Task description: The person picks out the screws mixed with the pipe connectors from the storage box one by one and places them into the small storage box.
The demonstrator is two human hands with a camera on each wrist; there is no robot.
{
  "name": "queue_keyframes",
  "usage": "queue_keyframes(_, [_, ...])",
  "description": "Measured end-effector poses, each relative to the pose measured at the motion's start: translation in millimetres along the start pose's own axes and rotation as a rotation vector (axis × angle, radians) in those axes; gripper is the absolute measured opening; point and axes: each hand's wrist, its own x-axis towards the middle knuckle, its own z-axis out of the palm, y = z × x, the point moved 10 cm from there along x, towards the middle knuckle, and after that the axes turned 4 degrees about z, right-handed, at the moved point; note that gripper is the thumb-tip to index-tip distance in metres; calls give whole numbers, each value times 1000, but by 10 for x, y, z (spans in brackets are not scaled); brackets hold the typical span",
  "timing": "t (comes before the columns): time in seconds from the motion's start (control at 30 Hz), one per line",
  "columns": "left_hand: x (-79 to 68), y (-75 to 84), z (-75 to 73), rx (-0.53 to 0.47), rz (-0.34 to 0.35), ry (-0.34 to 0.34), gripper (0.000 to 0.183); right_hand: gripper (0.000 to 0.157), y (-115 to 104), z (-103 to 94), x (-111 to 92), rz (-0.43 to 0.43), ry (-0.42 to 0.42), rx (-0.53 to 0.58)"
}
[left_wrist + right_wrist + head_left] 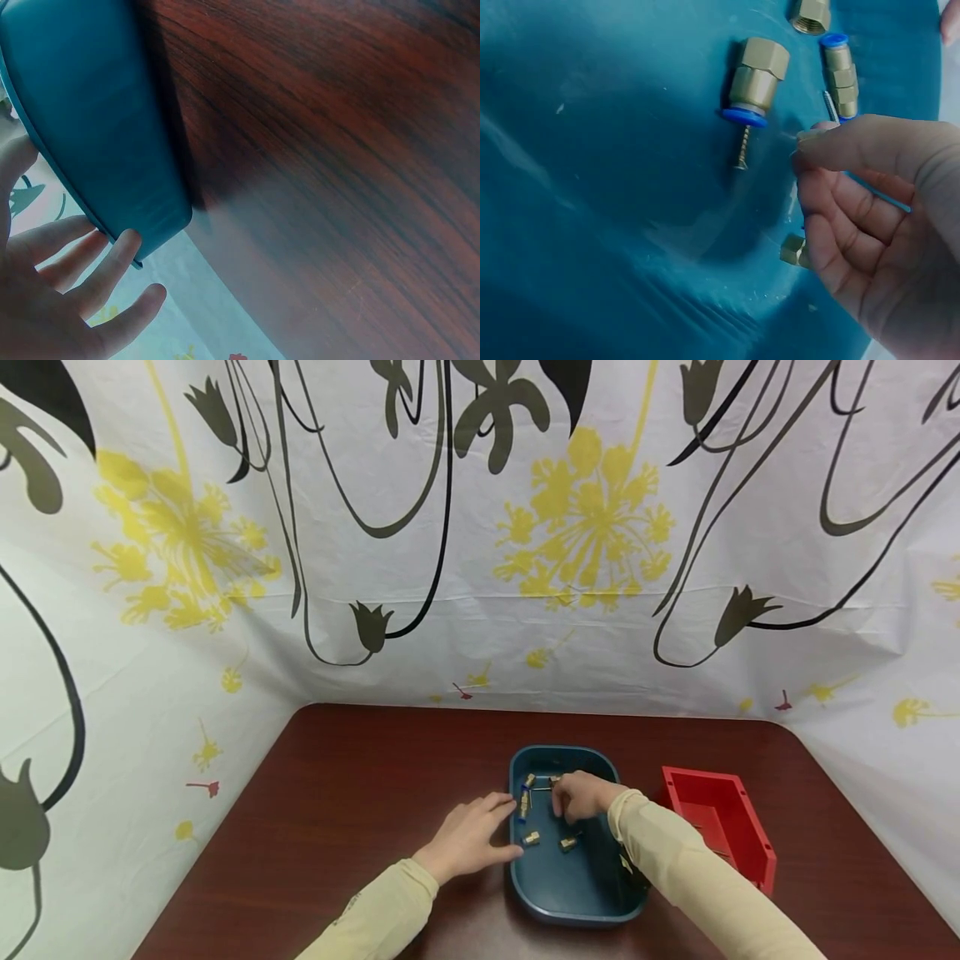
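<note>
A blue-green tub (581,893) holds several brass fittings, some with blue ends, and thin screws. My right hand (585,795) is down inside it, fingers curled and thumb meeting the index finger; what lies between those fingertips is hidden. A silver screw (830,107) shows just behind the thumb, beside a blue-ended brass fitting (843,79). Another brass fitting (757,75) lies apart from the hand, a brass-coloured screw (742,148) sticking out of its blue end. My left hand (472,839) is at the tub's left rim, fingers spread and extended, fingertips touching the edge.
Right of the tub stands a red box (723,814), partly behind the right sleeve, with a few thin pieces inside. Both containers stand on a dark wooden table (375,760). A patterned cloth (480,527) hangs along the back and left sides.
</note>
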Motion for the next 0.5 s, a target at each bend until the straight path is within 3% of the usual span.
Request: queue_keyframes(0.5, [6,-4,17,10,7,-5,63,21,40,92,-15,77,-11,-88])
